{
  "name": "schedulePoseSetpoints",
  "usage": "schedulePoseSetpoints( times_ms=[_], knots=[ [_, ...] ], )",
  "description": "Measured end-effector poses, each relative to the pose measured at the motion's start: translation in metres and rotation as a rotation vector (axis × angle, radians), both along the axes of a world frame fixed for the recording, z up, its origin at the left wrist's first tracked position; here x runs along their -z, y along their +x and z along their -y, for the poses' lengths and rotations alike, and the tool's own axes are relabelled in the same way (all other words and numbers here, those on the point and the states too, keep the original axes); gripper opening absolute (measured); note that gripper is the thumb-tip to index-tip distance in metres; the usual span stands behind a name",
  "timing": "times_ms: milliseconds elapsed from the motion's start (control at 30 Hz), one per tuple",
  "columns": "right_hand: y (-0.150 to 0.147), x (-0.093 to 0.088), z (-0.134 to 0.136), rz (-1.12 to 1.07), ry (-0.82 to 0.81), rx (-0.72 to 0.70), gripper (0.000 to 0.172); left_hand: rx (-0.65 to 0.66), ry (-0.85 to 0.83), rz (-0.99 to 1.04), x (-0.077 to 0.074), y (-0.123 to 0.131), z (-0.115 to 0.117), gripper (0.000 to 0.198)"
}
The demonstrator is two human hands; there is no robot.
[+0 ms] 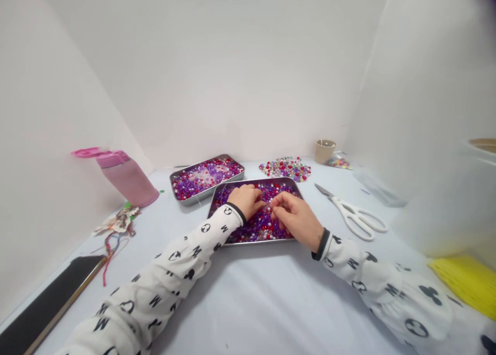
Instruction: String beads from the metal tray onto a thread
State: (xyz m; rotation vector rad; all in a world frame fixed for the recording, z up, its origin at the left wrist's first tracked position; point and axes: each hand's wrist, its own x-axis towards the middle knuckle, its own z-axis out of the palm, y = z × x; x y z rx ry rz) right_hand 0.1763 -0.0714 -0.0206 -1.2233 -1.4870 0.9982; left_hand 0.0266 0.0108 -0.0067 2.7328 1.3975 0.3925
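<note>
A metal tray (256,242) filled with purple, red and clear beads (260,221) stands in front of me. Over its left part, my left hand (247,200) has its fingers bent together, thumb toward the middle. My right hand (298,215) faces it from the tray's right side, thumb and index finger closed in a pinch. The fingertips of both hands are close to each other just above the beads. Whatever is between them is too small to make out. A thin, clear strand curves by the tray's left edge, near my left wrist.
Behind it on the left sits a second bead tray (186,202); loose beads (287,168) lie at the back. White scissors (356,215) and a small brown cup (324,151) are on the right. On the left are a pink bottle (129,179), coloured cords (112,246) and a phone (54,298).
</note>
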Motion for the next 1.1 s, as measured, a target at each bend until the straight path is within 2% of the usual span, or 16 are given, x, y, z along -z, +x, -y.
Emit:
schedulePoseSetpoints(
  times_ms=[133, 200, 267, 367, 433, 500, 667, 1100],
  knots=[
    [0.000, -0.001, 0.001, 0.000, 0.014, 0.011, 0.007, 0.014, -0.055, 0.037, -0.003, 0.000, -0.002, 0.011],
    [0.000, -0.002, 0.002, -0.009, 0.021, 0.020, 0.007, 0.045, -0.131, 0.172, -0.005, -0.004, 0.003, 0.011],
    [0.000, -0.002, 0.002, -0.013, 0.030, 0.033, 0.010, 0.083, -0.335, 0.464, -0.005, -0.009, 0.013, 0.014],
    [-0.001, -0.001, 0.003, 0.023, 0.066, 0.059, 0.014, 0.100, -0.767, 0.913, 0.000, -0.015, 0.030, 0.026],
    [-0.001, -0.001, 0.004, 0.076, 0.099, 0.076, 0.014, 0.088, -0.973, 1.076, 0.003, -0.017, 0.038, 0.035],
    [-0.001, -0.002, 0.005, 0.133, 0.129, 0.088, 0.014, 0.071, -1.080, 1.167, 0.006, -0.018, 0.042, 0.038],
    [-0.003, -0.005, 0.010, 0.217, 0.179, 0.045, 0.012, 0.068, -1.175, 1.236, 0.007, -0.020, 0.041, 0.037],
    [-0.005, -0.007, 0.012, 0.314, 0.193, 0.042, 0.012, 0.130, -1.125, 1.185, 0.011, -0.020, 0.040, 0.034]
  ],
)
